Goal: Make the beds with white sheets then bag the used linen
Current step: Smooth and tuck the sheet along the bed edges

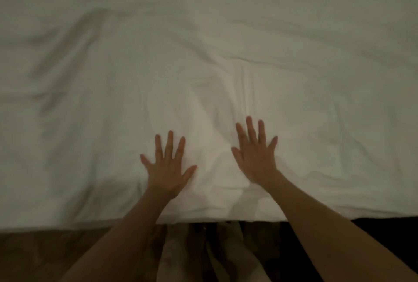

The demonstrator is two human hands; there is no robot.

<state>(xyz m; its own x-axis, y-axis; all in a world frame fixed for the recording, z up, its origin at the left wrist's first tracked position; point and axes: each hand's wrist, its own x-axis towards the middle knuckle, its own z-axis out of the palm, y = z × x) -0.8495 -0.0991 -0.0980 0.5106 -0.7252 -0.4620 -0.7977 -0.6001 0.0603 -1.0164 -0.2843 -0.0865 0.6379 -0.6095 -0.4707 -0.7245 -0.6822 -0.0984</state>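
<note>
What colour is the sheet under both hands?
White, plain with no pattern; the sheet shows best in the head view.

A bed [67, 214] fills most of the view, covered by a white sheet [226, 44] that reaches its near edge. The left hand [167, 168] and right hand [255, 159] rest flat on the sheet, fingers spread, near that edge. Soft creases run beyond the fingertips, and deeper folds lie far to the left of the left hand.
</note>
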